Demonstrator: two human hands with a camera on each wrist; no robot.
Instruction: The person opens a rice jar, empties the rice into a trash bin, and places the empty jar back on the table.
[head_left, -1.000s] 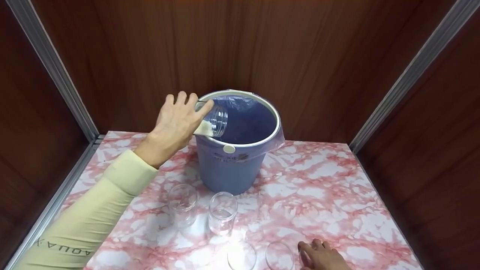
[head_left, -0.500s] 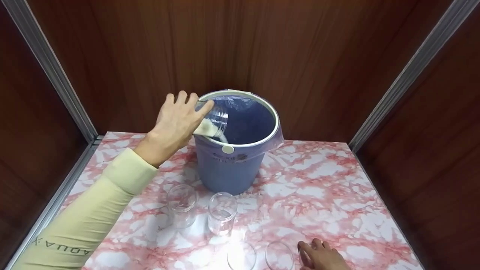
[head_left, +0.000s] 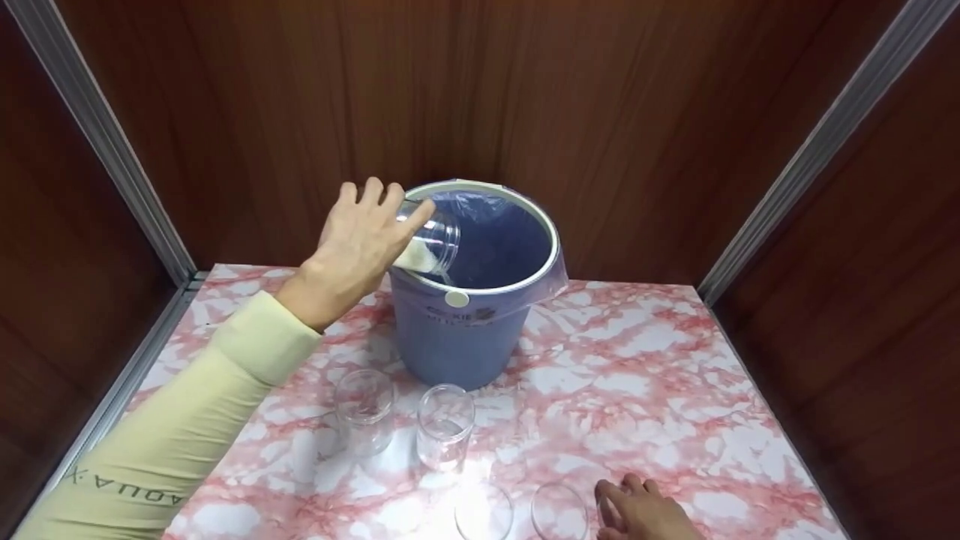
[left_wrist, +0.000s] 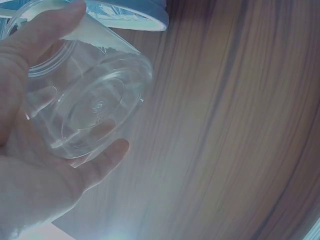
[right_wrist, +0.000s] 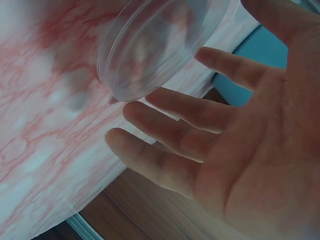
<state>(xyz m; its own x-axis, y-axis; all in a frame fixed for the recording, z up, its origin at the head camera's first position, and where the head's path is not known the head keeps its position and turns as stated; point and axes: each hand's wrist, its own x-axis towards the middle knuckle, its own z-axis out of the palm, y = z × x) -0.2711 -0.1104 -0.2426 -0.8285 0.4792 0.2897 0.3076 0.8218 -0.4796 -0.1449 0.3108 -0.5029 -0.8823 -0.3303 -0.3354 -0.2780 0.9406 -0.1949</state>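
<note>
My left hand (head_left: 356, 244) grips a clear plastic jar (head_left: 444, 234), tipped on its side over the rim of a blue bin (head_left: 459, 349). White powder (head_left: 415, 258) lies along the jar's lower wall, and a thin trickle leaves its mouth into the bin. In the left wrist view the jar's round base (left_wrist: 97, 107) faces the camera, fingers and thumb around its sides. My right hand (head_left: 646, 513) is low at the front right, fingers loosely spread. Beside its fingertips is a clear round lid (right_wrist: 160, 55), which it does not grip.
Two clear jars (head_left: 365, 427) stand on the red-and-white marbled table (head_left: 637, 390) in front of the bin. Another clear lid (head_left: 511, 517) lies near the front edge. A plastic liner (head_left: 551, 281) hangs over the bin's rim. Dark wood panels (head_left: 600, 135) enclose the table.
White powder has slid toward the jar's mouth and poured into the bin, leaving less inside. My left hand has shifted slightly up and right with the jar. My right hand stays nearly still.
</note>
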